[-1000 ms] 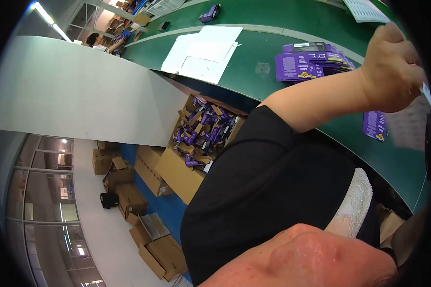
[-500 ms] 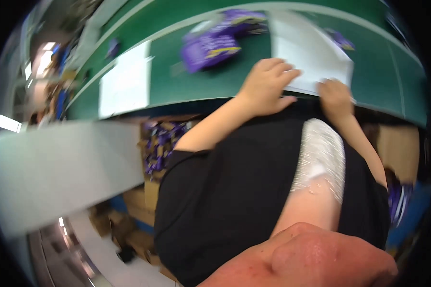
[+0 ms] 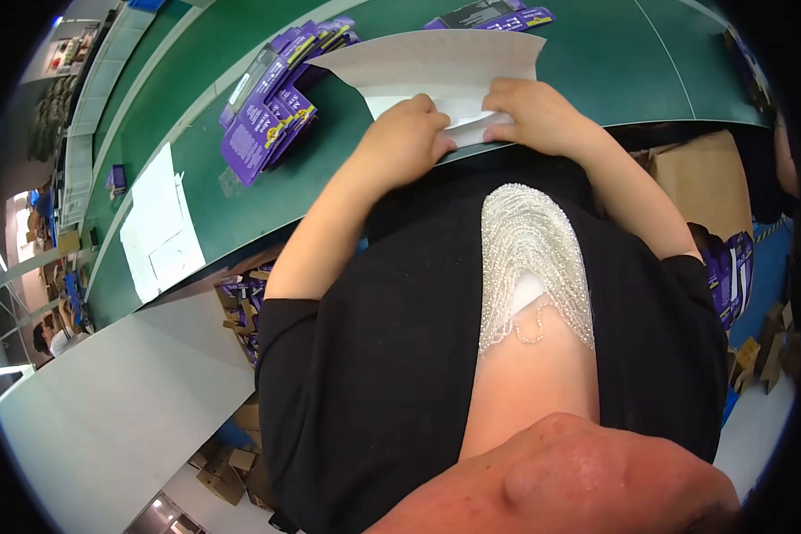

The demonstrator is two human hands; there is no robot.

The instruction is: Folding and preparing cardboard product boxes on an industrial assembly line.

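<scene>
A white sheet of paper (image 3: 436, 67) lies at the near edge of the green table, its far part lifted and curved. Its near edge is bent over into a narrow strip between my hands. My left hand (image 3: 408, 138) is closed on the left side of this strip, fingers curled. On the right side, my right hand (image 3: 536, 117) pinches the strip between thumb and fingers. Left of the paper lies a loose, overlapping pile of flat purple cartons (image 3: 262, 120). Beyond the paper rests another purple-and-black carton (image 3: 489, 15).
More white sheets (image 3: 162, 227) lie on the green table (image 3: 614, 76) at the left. A small purple carton (image 3: 117, 181) is farther left. Below the table edge stand a brown cardboard box (image 3: 703, 182) and bundled purple cartons (image 3: 730, 276) at right; a pale panel (image 3: 125, 392) extends lower left.
The view has shifted, so the cartons and sheets appear farther left. Both hands now grip the paper's near edge, which is bent over, and its far part has risen.
</scene>
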